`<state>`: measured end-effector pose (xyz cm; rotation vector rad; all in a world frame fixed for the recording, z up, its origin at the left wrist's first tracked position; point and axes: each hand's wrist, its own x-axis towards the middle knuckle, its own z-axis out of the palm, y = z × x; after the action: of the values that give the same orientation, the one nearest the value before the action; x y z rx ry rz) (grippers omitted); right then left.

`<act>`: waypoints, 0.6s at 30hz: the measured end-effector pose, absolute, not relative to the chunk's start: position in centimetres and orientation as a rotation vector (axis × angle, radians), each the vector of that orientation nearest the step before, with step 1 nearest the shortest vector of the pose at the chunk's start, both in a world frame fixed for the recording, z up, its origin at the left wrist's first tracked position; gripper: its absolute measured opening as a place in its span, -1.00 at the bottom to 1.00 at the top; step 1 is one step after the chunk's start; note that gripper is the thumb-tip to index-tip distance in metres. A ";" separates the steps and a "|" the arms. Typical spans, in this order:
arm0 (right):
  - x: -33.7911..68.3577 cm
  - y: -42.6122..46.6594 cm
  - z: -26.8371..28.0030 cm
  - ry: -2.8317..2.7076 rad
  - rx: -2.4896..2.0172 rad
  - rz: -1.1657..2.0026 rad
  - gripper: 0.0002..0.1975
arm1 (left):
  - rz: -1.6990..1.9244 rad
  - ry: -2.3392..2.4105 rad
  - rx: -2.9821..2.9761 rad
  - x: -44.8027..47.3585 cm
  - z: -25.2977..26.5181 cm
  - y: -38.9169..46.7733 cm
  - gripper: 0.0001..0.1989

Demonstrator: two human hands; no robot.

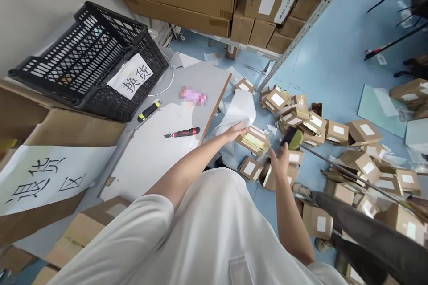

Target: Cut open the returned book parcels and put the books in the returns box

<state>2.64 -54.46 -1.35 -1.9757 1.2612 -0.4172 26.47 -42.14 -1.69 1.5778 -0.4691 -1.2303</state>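
My left hand (pixel 235 132) grips the near-left edge of a small cardboard box (pixel 256 136) with shiny yellowish tape across its side. White wrapping sheet (pixel 238 109) lies just beyond that hand. My right hand (pixel 281 160) is closed around what looks like a tape dispenser (pixel 293 138), dark with a rounded green part and blurred. It is held to the right of the box, apart from it. On the grey table (pixel 143 160) to my left are a red and black utility knife (pixel 185 132) with its blade out and a yellow and black cutter (pixel 149 111).
Several small labelled boxes (pixel 314 122) are heaped on the blue floor to the right. Another person's dark-trousered leg (pixel 361 218) stands among them. A black crate (pixel 110 62) sits at the table's far left. A loaded shelf (pixel 277 53) rises ahead.
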 end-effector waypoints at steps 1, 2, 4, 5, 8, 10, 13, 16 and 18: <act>3.3 -54.7 -1.1 1.269 -1.941 -0.435 -0.12 | -1.215 -0.466 1.537 26.5 -1.4 -41.9 -0.07; 4.1 -54.9 -0.8 1.262 -1.905 -0.452 -0.12 | -1.202 -0.459 1.496 26.7 -1.0 -41.5 -0.06; 6.2 -55.2 0.0 1.188 -1.890 -0.451 -0.13 | -1.161 -0.435 1.425 27.2 0.0 -40.0 -0.07; 7.5 -55.2 0.3 1.128 -1.902 -0.434 -0.15 | -1.125 -0.418 1.403 27.5 0.6 -38.9 -0.08; 12.7 -54.7 1.1 0.884 -1.944 -0.335 -0.23 | -0.925 -0.279 1.415 28.8 2.7 -34.4 -0.13; 17.2 -53.5 1.2 0.668 -1.949 -0.235 -0.30 | -0.705 -0.107 1.430 29.6 4.2 -30.1 -0.19; 25.3 -49.0 1.3 0.319 -1.983 -0.065 -0.43 | -0.266 0.157 1.387 28.8 6.3 -21.5 -0.38; 33.0 -40.4 1.9 -0.075 -2.026 0.145 -0.53 | 0.261 0.543 1.357 23.3 7.7 -12.9 -0.56; 36.5 -32.8 2.8 -0.390 -1.999 0.368 -0.53 | 0.590 0.932 1.307 17.5 7.9 -9.1 -0.59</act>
<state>36.49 -32.78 2.82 -1.9992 -0.3902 0.3682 17.50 -9.11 7.86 1.3075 0.9317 0.5904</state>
